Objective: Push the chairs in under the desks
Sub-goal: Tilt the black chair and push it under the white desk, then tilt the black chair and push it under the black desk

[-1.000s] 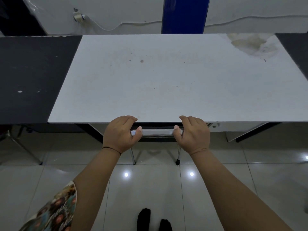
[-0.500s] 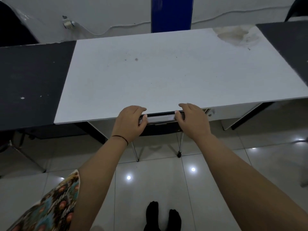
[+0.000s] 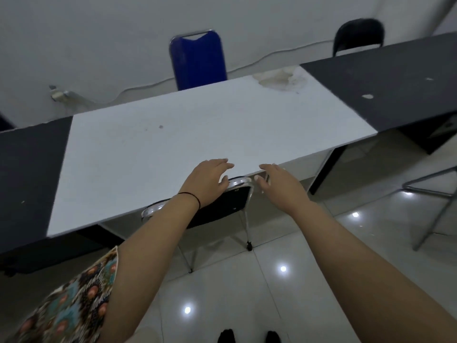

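Chrome chair rail (image 3: 238,181) between open left hand (image 3: 206,180) and right hand (image 3: 280,183).

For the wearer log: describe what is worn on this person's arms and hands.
Both forearms are bare, with no gloves, rings or watch to be seen. The left hand has a thin black band round its wrist. By the left upper arm shows a short sleeve of patterned fabric, with orange, teal and dark motifs. The right hand and its wrist carry nothing.
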Tool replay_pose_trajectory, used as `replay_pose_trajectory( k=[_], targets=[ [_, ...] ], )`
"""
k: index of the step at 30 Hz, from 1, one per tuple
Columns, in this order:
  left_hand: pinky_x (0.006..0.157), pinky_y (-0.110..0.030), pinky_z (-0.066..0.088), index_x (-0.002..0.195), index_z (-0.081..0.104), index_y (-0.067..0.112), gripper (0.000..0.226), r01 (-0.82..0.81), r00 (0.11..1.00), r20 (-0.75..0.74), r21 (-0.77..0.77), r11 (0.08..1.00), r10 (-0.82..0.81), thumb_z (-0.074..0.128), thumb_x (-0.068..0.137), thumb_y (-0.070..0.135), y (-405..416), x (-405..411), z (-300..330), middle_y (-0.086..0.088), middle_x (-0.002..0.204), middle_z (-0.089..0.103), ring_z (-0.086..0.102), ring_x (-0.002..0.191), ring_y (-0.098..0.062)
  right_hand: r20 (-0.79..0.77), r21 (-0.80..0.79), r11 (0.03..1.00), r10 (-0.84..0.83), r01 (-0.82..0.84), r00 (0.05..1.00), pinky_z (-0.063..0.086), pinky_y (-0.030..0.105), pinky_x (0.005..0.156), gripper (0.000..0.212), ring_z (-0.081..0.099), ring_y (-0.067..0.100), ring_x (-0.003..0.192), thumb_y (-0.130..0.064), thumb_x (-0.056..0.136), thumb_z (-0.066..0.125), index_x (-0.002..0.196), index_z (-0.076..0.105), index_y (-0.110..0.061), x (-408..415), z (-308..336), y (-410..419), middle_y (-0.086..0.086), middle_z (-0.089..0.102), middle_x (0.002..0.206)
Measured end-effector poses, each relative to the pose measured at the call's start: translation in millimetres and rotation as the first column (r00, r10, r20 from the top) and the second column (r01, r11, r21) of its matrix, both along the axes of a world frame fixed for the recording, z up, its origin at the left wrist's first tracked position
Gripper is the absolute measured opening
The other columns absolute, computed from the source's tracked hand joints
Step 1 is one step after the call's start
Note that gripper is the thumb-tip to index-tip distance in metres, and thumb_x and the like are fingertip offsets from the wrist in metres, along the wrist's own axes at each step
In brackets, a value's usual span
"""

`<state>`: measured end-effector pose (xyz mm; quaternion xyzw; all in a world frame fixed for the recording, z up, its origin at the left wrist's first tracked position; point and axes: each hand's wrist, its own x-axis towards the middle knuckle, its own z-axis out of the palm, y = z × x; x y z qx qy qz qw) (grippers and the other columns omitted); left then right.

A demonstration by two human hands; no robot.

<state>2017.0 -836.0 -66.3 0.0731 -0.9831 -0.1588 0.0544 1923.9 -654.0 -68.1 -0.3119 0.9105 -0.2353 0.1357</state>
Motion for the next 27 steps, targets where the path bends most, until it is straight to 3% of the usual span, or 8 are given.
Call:
replay_pose_trajectory(
  k=[6,10,19,27],
  targets=[
    [0.113,-0.031,0.021,0.134,0.048,0.017,0.040,0.188,0.982,-0.015,-0.036,0.981,-0.189,0.044,0.095,0.019,88,-75,23,-0.002,0.145,0.041,0.035,0.134,-0.016,-0.075,0.076,0.990,-0.115,0.121,0.990,0.022,0.037,0.114,0.048,0.040,0.024,0.131,-0.032,0.100,0.042,0.144,0.036,-0.015,-29,29,99,0.009,0.042,0.145],
    [0.108,-0.030,0.024,0.131,0.051,0.016,0.038,0.260,0.965,-0.039,-0.023,0.965,-0.260,0.045,0.093,0.019,148,-118,29,-0.002,0.139,0.048,0.041,0.129,-0.017,-0.111,0.098,0.976,-0.186,0.197,0.976,0.011,0.036,0.117,0.048,0.030,0.021,0.139,-0.031,0.100,0.042,0.145,0.034,-0.016,-58,39,166,0.009,0.042,0.146],
    [0.105,-0.030,0.029,0.131,0.052,0.016,0.037,0.449,0.887,-0.103,-0.039,0.893,-0.450,0.045,0.094,0.020,317,-216,58,-0.002,0.136,0.051,0.044,0.125,-0.017,-0.126,0.111,0.891,-0.426,0.439,0.896,0.021,0.039,0.114,0.051,0.026,0.025,0.141,-0.035,0.099,0.043,0.146,0.032,-0.018,-116,68,340,0.011,0.040,0.148],
    [0.112,-0.040,0.025,0.137,0.044,0.019,0.044,0.549,0.835,-0.012,-0.057,0.834,-0.550,0.047,0.094,0.027,444,-285,65,-0.004,0.148,0.035,0.030,0.137,-0.019,-0.085,0.006,0.810,-0.583,0.586,0.808,0.026,0.038,0.109,0.048,0.044,0.026,0.129,-0.036,0.097,0.047,0.142,0.039,-0.020,-143,77,447,0.007,0.049,0.141]
  ],
)
